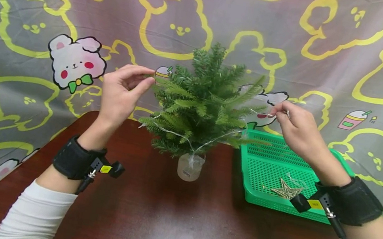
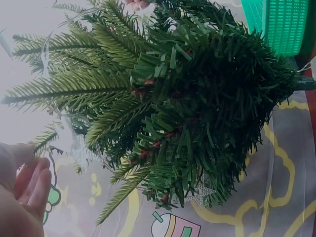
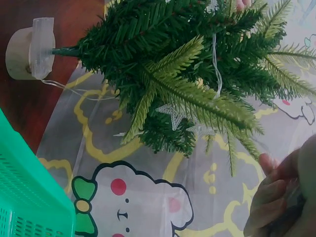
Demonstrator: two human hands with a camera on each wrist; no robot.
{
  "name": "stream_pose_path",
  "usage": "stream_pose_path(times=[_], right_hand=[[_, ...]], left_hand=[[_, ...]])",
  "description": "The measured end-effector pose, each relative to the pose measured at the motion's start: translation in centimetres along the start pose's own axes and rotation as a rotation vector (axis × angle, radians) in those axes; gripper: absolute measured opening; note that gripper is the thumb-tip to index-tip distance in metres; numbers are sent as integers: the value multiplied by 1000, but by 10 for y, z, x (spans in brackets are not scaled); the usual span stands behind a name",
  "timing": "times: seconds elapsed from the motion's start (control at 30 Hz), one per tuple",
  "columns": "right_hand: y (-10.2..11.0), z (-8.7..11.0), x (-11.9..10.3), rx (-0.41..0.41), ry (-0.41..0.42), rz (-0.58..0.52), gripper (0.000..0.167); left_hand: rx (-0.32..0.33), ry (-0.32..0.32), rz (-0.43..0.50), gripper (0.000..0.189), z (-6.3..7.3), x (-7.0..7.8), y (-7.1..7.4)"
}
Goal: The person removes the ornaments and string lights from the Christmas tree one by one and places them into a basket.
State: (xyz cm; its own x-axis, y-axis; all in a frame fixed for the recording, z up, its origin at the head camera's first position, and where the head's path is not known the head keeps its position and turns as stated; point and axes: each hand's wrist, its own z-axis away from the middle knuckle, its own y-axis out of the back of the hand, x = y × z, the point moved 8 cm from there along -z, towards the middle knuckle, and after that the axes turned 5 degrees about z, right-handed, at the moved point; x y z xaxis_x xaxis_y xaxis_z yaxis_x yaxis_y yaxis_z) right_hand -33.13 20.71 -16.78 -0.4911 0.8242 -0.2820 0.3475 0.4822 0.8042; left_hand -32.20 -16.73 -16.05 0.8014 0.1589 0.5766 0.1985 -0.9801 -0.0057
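A small green artificial Christmas tree [image 1: 205, 97] stands upright on the table in a pale round base [image 1: 190, 168]. Clear string lights [image 1: 218, 138] run around its branches, with star-shaped clear pieces [image 3: 173, 116] among the needles. At the tree's left side, my left hand [image 1: 122, 91] pinches the tip of a branch [image 2: 45, 139] between thumb and fingers. On the opposite side, my right hand [image 1: 297, 124] pinches the clear wire of the string lights, which stretches from the tree to its fingertips. In the right wrist view, the curled fingers [image 3: 266, 207] show at the lower right edge.
To the right of the tree sits a green plastic basket [image 1: 248, 197], holding a gold glitter star [image 1: 286, 188] and a bit of clear material. Behind the dark red-brown table [image 1: 177, 223] hangs a grey patterned cloth [image 1: 91, 19].
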Motion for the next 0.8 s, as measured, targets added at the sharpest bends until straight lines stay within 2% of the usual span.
stream_pose_path(times=[0.13, 0.23, 0.37, 0.57, 0.67, 0.8], right_hand=[[-5, 0, 0, -56, -41, -23, 28], [-7, 0, -3, -68, 2, -7, 25], [-8, -2, -6, -56, 77, -3, 24], [-4, -3, -5, -4, 102, -17, 25], [-1, -3, -5, 22, 99, -15, 24], [1, -3, -5, 42, 96, -24, 25]], left_hand=[[-8, 27, 4, 20, -1, -4, 0], [-8, 37, -8, 21, -2, -5, 0], [-7, 42, -3, 23, -3, -4, -1], [-28, 55, 25, 30, -4, 1, -3], [-36, 26, 5, 29, -4, 9, -3], [4, -86, 2, 22, -2, 24, 0]])
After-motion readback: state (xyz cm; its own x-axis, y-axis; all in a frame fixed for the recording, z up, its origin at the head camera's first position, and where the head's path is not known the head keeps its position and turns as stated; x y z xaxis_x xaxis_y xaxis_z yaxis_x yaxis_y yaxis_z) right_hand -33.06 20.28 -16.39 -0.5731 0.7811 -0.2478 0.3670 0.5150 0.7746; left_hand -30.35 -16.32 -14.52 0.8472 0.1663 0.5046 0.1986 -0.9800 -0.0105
